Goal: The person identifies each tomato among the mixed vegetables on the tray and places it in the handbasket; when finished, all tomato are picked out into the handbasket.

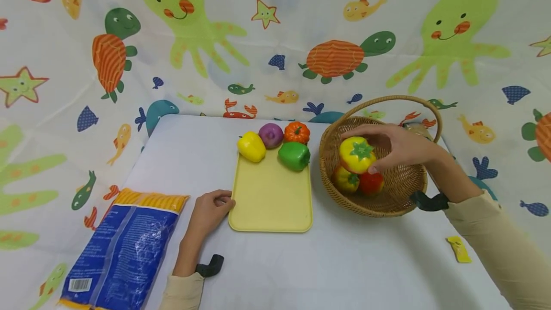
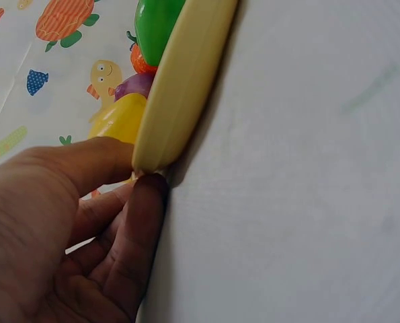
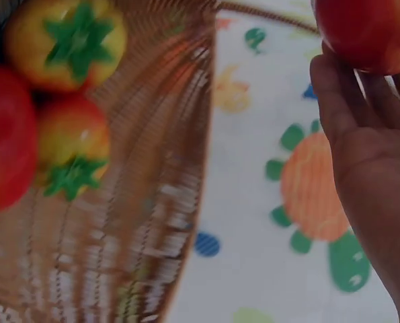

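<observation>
My left hand [image 1: 211, 212] pinches the left rim of a pale yellow tray [image 1: 271, 204]; thumb and fingers grip that edge in the left wrist view. At the tray's far end sit a yellow bell pepper [image 1: 251, 147], a purple onion [image 1: 271, 135], a small orange pumpkin [image 1: 297, 132] and a green bell pepper [image 1: 294, 156]. Over the wicker basket [image 1: 400, 195], my right hand [image 1: 398, 145] holds a toy tomato [image 1: 350, 157], yellow on top with a green calyx. In the right wrist view, its red underside faces the camera. Similar tomatoes [image 3: 75, 145] lie inside the basket.
A blue and orange plastic packet [image 1: 125, 248] lies at the table's left side. Near the right edge is a small yellow wrapped packet [image 1: 459, 249]. The basket's handle [image 1: 396, 97] arches up behind my right hand. A sea-animal curtain [image 1: 280, 27] hangs behind the table.
</observation>
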### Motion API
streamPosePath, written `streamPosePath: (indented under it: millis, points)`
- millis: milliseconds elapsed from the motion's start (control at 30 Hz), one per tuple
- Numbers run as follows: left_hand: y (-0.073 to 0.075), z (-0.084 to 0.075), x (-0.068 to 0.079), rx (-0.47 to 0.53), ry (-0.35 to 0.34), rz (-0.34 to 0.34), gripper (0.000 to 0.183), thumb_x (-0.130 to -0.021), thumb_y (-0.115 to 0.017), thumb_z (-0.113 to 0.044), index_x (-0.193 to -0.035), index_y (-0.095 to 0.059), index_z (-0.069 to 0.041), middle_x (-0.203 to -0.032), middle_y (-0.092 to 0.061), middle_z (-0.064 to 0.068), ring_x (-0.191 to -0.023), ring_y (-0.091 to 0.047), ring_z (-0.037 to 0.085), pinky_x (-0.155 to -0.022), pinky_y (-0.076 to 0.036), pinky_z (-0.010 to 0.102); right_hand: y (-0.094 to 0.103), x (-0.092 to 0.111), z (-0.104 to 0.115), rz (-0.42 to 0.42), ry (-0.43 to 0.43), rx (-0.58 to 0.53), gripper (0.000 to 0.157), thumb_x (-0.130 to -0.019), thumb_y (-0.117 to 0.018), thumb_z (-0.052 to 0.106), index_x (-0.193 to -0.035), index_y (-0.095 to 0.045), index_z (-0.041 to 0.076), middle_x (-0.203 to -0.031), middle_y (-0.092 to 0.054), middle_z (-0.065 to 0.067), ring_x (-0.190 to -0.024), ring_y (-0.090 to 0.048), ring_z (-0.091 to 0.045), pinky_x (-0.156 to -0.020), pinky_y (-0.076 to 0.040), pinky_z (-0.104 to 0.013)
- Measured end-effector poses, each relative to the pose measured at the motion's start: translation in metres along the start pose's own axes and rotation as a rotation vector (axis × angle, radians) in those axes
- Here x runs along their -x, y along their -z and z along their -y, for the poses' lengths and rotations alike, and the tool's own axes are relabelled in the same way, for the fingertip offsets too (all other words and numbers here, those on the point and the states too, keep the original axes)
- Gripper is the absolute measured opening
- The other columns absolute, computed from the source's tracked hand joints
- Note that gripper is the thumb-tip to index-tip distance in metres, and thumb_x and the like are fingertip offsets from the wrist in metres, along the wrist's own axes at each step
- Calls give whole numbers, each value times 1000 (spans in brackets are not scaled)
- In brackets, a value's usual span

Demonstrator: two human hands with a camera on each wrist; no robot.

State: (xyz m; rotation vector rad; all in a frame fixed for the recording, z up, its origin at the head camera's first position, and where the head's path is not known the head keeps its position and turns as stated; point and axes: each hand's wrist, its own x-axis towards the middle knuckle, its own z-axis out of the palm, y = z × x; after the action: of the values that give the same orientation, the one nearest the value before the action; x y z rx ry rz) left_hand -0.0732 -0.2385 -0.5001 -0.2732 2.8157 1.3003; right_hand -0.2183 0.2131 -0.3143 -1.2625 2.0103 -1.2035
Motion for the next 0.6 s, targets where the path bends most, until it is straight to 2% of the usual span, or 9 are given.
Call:
streamPosePath:
  millis: [100, 233, 333, 467, 600]
  points:
    - [0, 1, 0, 9, -14, -2, 32, -87, -72, -24, -114, -72, -7, -86, -67, -1, -74, -61, 14, -69, -49, 34, 9, -2, -14, 29, -56, -54, 74, -81, -76, -5, -147, -44, 5, -142, -47, -15, -119, -53, -30, -96, -47, -36]
    - [-1, 0, -2, 21, -37, -9, 32, -88, -73, -24, -114, -73, -7, -86, -68, -1, -74, -62, 13, -70, -50, 34, 17, -8, -32, 28, -173, -19, 74, -83, -78, 6, -149, -44, 13, -142, -49, -6, -121, -53, -26, -93, -49, -36]
    - [-2, 1, -2, 24, -40, -11, 31, -87, -73, -24, -114, -73, -7, -85, -68, -2, -74, -62, 13, -69, -50, 34, 21, -14, -49, 22, -221, 6, 73, -83, -80, 12, -148, -46, 19, -142, -50, -1, -122, -52, -24, -94, -48, -36]
    - [-2, 3, -1, 22, -40, -15, 32, -88, -73, -23, -114, -73, -7, -85, -68, -2, -73, -62, 12, -69, -49, 33, 21, -23, -71, -3, -263, 1, 70, -83, -81, 15, -145, -49, 19, -137, -53, -4, -119, -55, -25, -94, -48, -36]
    - [-1, 3, 0, 22, -42, -20, 32, -87, -73, -25, -114, -73, -7, -85, -68, -3, -73, -62, 13, -68, -49, 32, 17, -28, -85, -53, -347, 15, 69, -83, -81, 20, -145, -50, 16, -134, -55, -6, -116, -55, -25, -94, -47, -38]
